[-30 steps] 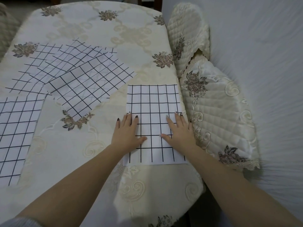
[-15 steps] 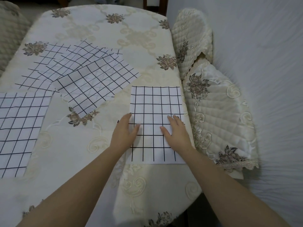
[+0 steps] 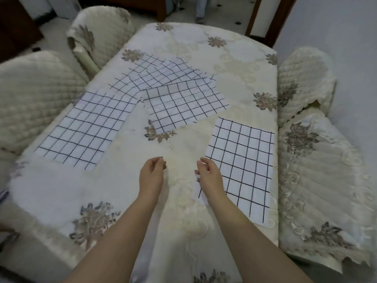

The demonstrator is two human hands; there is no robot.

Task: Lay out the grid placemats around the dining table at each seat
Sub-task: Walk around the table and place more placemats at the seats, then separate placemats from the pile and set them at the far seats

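Both hands hang just above the counter [image 3: 204, 237], which wears a cream cloth with embroidered flowers. The left hand [image 3: 152, 176] is over bare cloth, its fingers [image 3: 161, 162] loosely curled and holding nothing. The right hand [image 3: 208, 176] sits over the left edge of the right placemat [image 3: 242, 166], its fingers [image 3: 204, 163] curled inward and empty as well; whether they brush the mat beneath is hard to tell from this angle. That placemat, white with a black grid, lies flat along the counter's right edge, just beside the padded right chair [image 3: 318, 180]. A left placemat [image 3: 85, 127] lies flat near the counter's left edge, next to the quilted left chair [image 3: 34, 99]. Between them, toward the middle, the loose placemats [image 3: 173, 94] overlap one another at skewed angles; the nearest of these covers part of a flower motif and one corner of the heap touches the left placemat. Another covered far chair [image 3: 98, 35] stands at the far left corner of the counter, and a far right chair [image 3: 304, 78] stands beyond the padded one.
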